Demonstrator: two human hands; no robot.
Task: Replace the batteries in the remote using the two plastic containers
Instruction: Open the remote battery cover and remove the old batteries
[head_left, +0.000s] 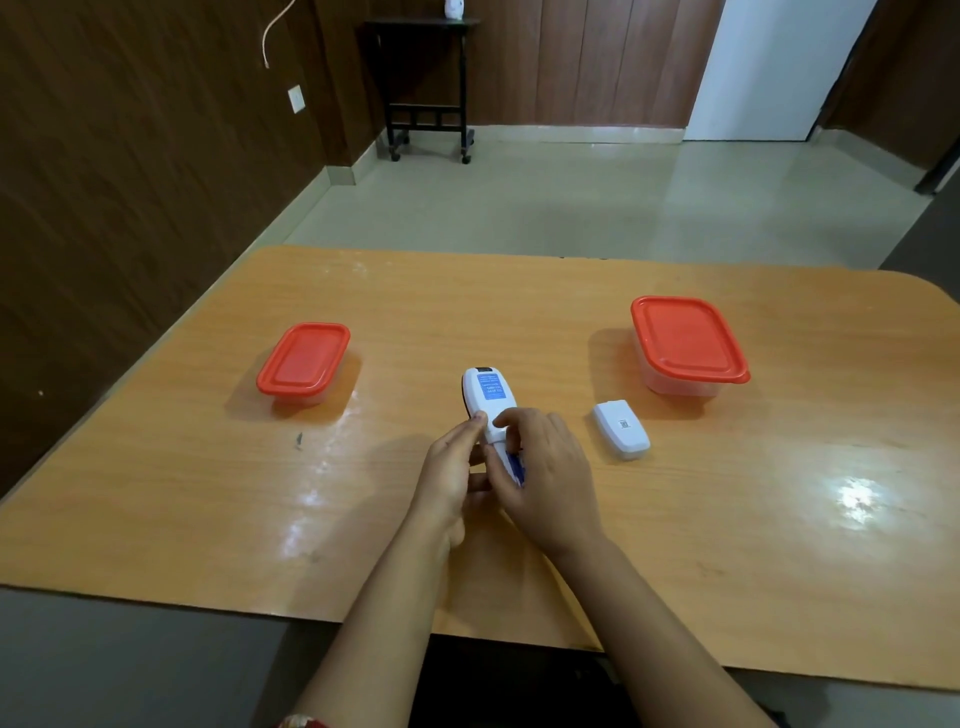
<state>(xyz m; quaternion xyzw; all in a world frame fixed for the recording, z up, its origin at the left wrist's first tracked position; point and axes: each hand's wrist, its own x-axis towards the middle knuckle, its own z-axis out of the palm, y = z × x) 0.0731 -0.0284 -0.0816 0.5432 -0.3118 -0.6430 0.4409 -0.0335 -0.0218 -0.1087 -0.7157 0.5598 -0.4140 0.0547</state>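
A white remote (485, 400) with a blue label lies face down at the table's middle, its far end pointing away from me. My left hand (452, 467) grips its near part from the left. My right hand (545, 467) covers the open battery bay, fingers curled over it; a bit of blue battery (519, 470) shows under them. The white battery cover (622, 428) lies loose on the table to the right. Two clear plastic containers with red lids stand shut: a small one (304, 361) at the left and a larger one (688, 343) at the right.
The orange wooden table (727, 545) has rounded far corners and its near edge runs close to my body. A small dark mark (299, 440) sits near the left container. Beyond the table are a tiled floor and a dark side table (426, 78).
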